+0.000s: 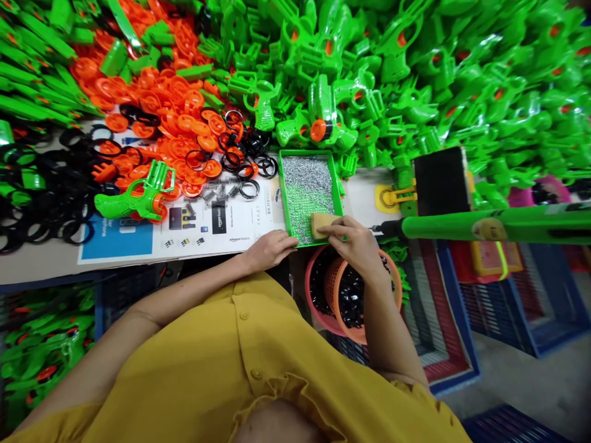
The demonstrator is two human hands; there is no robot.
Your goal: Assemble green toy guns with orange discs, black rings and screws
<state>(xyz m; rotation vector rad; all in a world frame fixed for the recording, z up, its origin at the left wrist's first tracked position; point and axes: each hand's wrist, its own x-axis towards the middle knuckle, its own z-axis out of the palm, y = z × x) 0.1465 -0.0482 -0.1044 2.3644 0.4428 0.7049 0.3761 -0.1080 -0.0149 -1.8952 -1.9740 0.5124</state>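
With the right hand [356, 245] we pinch a tan foam-like block [318, 226] inside the near end of the green grid-bottomed tray [283, 192], beside small silvery parts [307, 171]; our left hand [270, 249] rests at the tray's near-left corner, apparently for steadying; whether it grips, we cannot tell.

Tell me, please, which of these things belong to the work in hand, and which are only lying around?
In use:
tan block, held in the right hand
green tray holding small grey pieces, left hand at its near corner

Apparently only lying around:
orange discs
black rings
green toy guns
orange basket of black parts
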